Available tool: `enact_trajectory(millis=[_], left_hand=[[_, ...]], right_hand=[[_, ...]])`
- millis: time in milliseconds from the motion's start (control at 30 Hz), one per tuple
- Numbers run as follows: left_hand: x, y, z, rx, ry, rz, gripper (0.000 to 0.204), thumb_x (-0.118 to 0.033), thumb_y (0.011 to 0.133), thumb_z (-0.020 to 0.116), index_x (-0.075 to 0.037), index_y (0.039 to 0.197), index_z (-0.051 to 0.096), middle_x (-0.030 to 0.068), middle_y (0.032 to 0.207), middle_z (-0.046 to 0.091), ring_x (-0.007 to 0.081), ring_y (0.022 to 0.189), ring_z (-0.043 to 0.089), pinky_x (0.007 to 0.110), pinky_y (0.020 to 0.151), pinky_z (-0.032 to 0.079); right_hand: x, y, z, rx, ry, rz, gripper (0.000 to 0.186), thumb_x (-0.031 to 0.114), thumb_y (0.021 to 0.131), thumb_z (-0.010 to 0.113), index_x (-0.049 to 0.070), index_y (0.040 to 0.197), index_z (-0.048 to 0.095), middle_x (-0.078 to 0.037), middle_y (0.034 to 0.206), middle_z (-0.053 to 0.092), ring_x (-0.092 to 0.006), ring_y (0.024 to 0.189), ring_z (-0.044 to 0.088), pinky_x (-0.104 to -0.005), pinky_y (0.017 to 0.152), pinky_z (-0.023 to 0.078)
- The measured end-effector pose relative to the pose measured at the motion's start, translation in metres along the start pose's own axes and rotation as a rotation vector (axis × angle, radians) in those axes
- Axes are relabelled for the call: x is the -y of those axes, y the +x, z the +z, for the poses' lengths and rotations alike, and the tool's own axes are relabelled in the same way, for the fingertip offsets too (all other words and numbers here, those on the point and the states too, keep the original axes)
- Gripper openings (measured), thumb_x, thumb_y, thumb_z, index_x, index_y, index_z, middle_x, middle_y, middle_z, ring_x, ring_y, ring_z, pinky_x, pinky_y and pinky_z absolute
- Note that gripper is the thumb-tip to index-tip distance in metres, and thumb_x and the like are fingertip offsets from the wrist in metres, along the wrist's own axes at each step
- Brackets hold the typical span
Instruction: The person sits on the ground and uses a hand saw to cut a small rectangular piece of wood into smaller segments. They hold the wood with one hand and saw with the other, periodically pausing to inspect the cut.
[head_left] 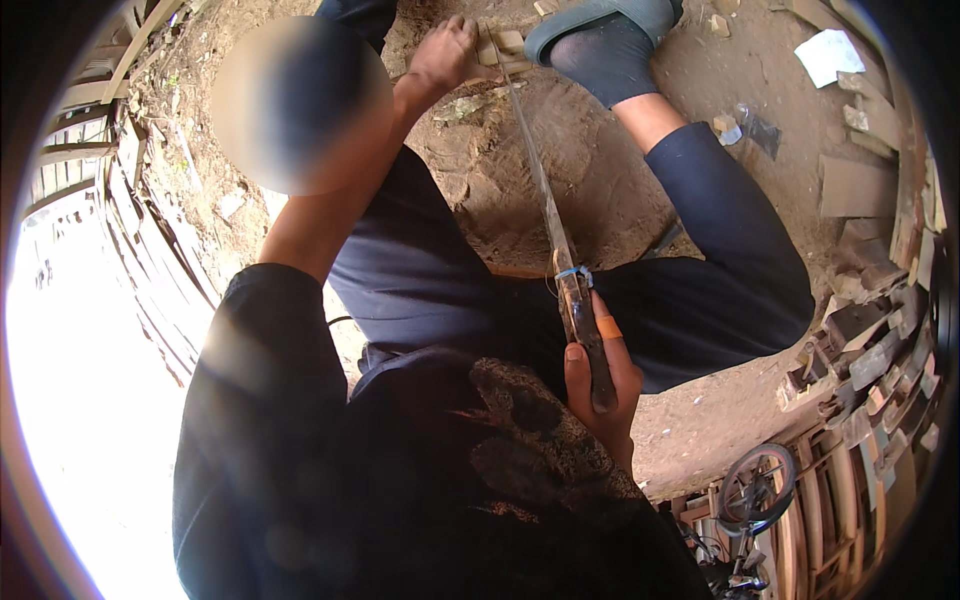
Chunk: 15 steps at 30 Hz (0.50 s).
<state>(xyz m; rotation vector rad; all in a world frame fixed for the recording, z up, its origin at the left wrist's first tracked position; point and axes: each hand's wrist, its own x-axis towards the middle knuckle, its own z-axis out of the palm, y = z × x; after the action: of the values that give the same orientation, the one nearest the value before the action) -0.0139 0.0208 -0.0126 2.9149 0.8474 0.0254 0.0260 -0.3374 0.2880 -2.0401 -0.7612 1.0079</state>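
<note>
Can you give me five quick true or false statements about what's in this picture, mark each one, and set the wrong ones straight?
1. The right hand grips the long blade by its dark handle. True.
2. The tie near the handle is red. False: the tie is blue.
3. An orange band wraps a finger of the right hand. True.
4. The left hand grips the handle too. False: the left hand is by the blade's far end.
5. A white sheet shows at the upper right. True.
</note>
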Motion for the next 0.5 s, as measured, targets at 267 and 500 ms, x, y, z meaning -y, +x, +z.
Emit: enact_trajectory(millis=[267, 500], left_hand=[[-0.032, -0.018, -0.017, 0.123, 0.026, -0.235, 0.074, -0.058, 0.076, 0.070, -0.003, 0.122, 0.049, 0.0128, 0.116, 0.057, 0.0278, 0.113, 0.055, 0.043, 0.092, 0.047], [-0.019, -0.019, -0.016, 0.143, -0.049, -0.170, 0.068, -0.042, 0.070, 0.080, -0.006, 0.116, 0.046, 0.0156, 0.116, 0.056, 0.0324, 0.114, 0.054, 0.043, 0.092, 0.049]], right_hand=[[-0.002, -0.002, 0.002, 0.008, -0.040, -0.012, 0.050, 0.011, 0.089, 0.059, -0.007, 0.134, 0.047, -0.022, 0.094, 0.069, -0.0230, 0.063, 0.069, -0.0285, 0.054, 0.050], [-0.001, -0.002, 0.004, 0.011, -0.037, -0.016, 0.048, 0.010, 0.089, 0.059, -0.007, 0.133, 0.048, -0.021, 0.092, 0.069, -0.0210, 0.067, 0.069, -0.0279, 0.057, 0.051]])
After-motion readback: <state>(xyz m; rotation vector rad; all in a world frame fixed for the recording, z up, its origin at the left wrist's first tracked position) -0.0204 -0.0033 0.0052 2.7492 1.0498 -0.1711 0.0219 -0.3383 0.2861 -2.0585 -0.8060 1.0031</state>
